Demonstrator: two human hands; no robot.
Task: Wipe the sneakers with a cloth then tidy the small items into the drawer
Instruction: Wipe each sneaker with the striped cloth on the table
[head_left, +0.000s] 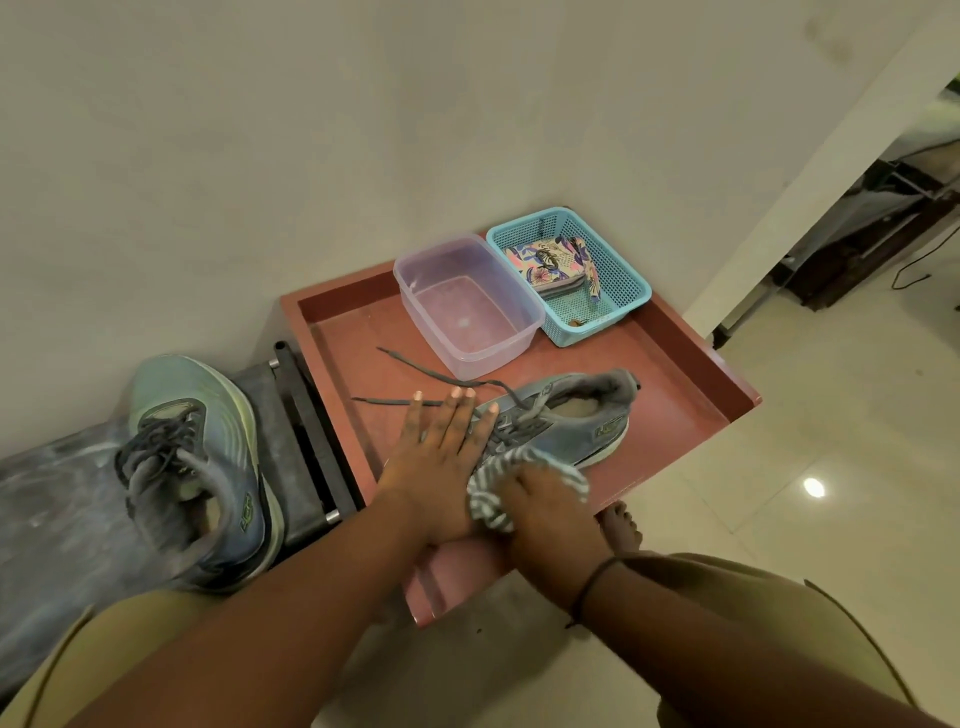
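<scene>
On the red counter (691, 374), a grey sneaker (587, 421) lay on its side with its long axis running from toe at the left to heel at the upper right, the opening facing up and away from the person. The left hand (441, 457) lay flat over the toe end, fingers straight and spread, pressing the shoe down and grasping nothing. The right hand (540, 499) was clenched on a striped cloth (498, 506), bunched against the near side of the sneaker just beside the left wrist. So the unwiped length of the shoe stretched away to the right of that grip, toward the heel (the right hand was the nearer to it). A stroke along the side would probably follow that axis, with the flat left hand keeping the shoe from sliding.

The loose laces (415, 364) trailed leftward across the counter. The second sneaker (208, 467) sat well apart to the left, off the counter on a dark surface. Behind stood a clear tub (467, 306) and a blue basket (618, 291) holding small patterned items, untouched.
</scene>
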